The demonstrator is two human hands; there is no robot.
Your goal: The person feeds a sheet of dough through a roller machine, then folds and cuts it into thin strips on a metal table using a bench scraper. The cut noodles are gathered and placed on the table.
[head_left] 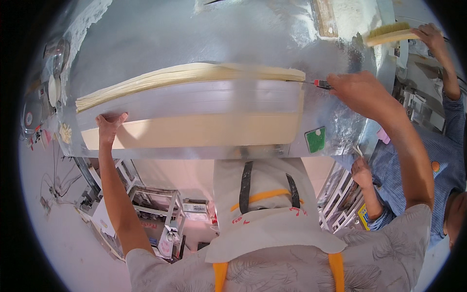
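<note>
A layered stack of pale dough sheets lies across the metal table, showing as a long far strip (189, 75) and a wider near part (204, 131). Between these parts runs a long greyish straight-edged strip (194, 100), seemingly a flat ruler or board. My left hand (111, 127) rests at its left end, thumb and fingers spread, pressing down. In my right hand (357, 92) is a knife (322, 84) with a red and black end, gripped beside the right end of the far dough strip. The thin blade tip points left at the dough and is hard to make out.
A green pad (315, 139) lies right of the dough. White flour (357, 19) and a wooden block (325, 18) are at the far right. A co-worker in blue (418, 170) holds a brush (389, 34) over the right edge. A dough scrap (65, 132) sits at left.
</note>
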